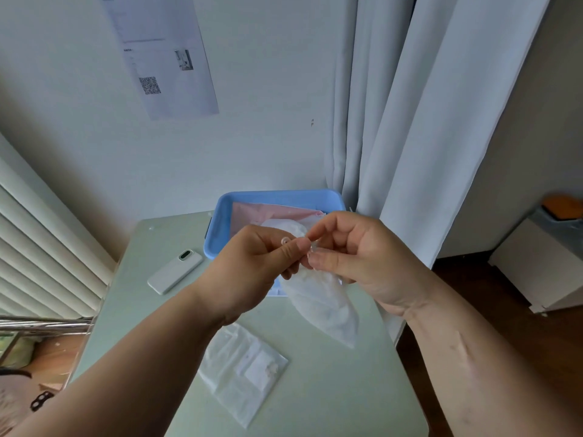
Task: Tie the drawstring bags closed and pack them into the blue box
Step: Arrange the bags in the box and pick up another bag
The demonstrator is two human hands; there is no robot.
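Head view, we see our left hand (252, 266) and right hand (353, 257) meeting above the table (331, 389), both sets of fingers curled and pinching the neck of a white drawstring bag (321, 304), which hangs in front of the blue box (217, 222), a pink bag (268, 212) lying inside the box, a second bag (243, 370) flat on the table nearer us

box (217, 222): light blue
sheet in box (268, 212): pale pink
held bag (321, 304): milky, see-through white
flat bag (243, 370): see-through white
bench (331, 389): pale green
remote (174, 271): white, dark window
curtain (410, 121): pale grey
paper on wall (164, 55): white, black square code
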